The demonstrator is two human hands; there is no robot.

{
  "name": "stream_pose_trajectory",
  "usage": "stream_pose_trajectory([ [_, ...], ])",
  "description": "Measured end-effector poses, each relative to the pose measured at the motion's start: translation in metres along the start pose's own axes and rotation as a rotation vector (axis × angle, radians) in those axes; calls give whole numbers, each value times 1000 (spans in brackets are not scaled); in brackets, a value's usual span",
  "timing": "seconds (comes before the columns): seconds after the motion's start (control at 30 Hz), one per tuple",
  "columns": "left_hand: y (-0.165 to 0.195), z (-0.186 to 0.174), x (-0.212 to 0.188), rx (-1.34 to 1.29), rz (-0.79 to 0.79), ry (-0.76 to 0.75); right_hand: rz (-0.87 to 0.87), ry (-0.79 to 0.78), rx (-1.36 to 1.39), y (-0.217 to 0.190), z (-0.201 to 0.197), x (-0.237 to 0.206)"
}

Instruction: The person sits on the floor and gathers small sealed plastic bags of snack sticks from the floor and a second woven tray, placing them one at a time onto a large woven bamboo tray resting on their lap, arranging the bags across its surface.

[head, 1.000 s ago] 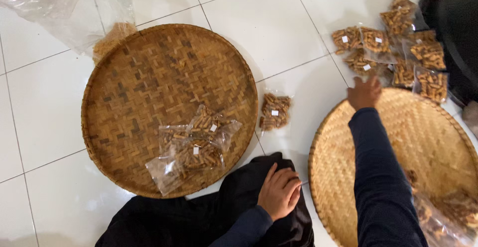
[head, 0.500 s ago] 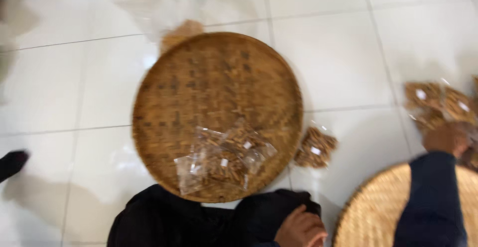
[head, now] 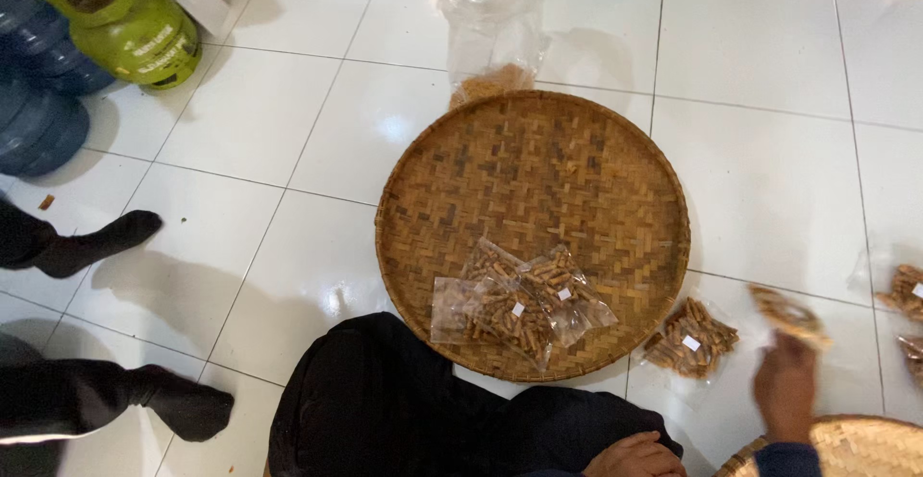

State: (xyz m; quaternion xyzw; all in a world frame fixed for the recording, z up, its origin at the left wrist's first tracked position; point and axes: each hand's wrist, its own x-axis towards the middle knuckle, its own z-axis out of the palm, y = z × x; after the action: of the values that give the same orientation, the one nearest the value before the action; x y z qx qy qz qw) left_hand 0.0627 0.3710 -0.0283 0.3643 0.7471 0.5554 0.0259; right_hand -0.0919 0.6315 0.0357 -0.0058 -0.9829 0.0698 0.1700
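Since half a second ago the view has swung left and pulled back: the round woven tray (head: pixel 538 160) now sits in the middle, a green gas cylinder (head: pixel 125 20) and blue water jugs (head: pixel 38 102) have come in at the far left, and the right hand (head: pixel 786 395) has lifted off the floor with a packet.

Head view, right side: the right hand is raised over the white tiles at the near right, blurred by motion, its fingers closed around a small clear snack packet (head: pixel 788 312) held up above them. How tightly it pinches cannot be told through the blur. Just left of the hand another sealed packet (head: pixel 690 338) lies on the floor, close beside the tray's near right rim. More packets (head: pixel 906 291) lie at the right edge, well apart from the tray. The rim of a second woven tray (head: pixel 846 439) shows at the near right corner, under the dark blue sleeve.

Middle: three clear packets of brown sticks (head: pixel 519 299) lie overlapping on the near part of the round tray. A large clear plastic bag (head: pixel 490 15) stands at the tray's far rim.

Near edge: the left hand (head: pixel 635 458) rests on the black-clothed lap, fingers curled together, holding nothing.

Left: another person's legs in black socks (head: pixel 106 238) stretch in from the left edge.
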Motion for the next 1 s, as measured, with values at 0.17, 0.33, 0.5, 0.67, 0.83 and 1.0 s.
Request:
stream_pose_trajectory([
  [0.17,-2,-6,8,195,134,37,84,-249,176,-43,24,-21],
  [0.33,-9,-9,33,241,168,59,-14,-225,117,-63,30,-18],
  [0.5,-11,-15,41,214,169,76,4,-246,116,-75,22,-10],
  [0.67,-13,-20,45,208,169,92,8,-327,-143,-88,14,-10],
  [0.83,-15,-17,48,198,173,104,-93,-135,-2,-96,11,-13],
  [1.0,-10,-26,53,188,185,120,-103,-45,101,-94,-1,-17],
])
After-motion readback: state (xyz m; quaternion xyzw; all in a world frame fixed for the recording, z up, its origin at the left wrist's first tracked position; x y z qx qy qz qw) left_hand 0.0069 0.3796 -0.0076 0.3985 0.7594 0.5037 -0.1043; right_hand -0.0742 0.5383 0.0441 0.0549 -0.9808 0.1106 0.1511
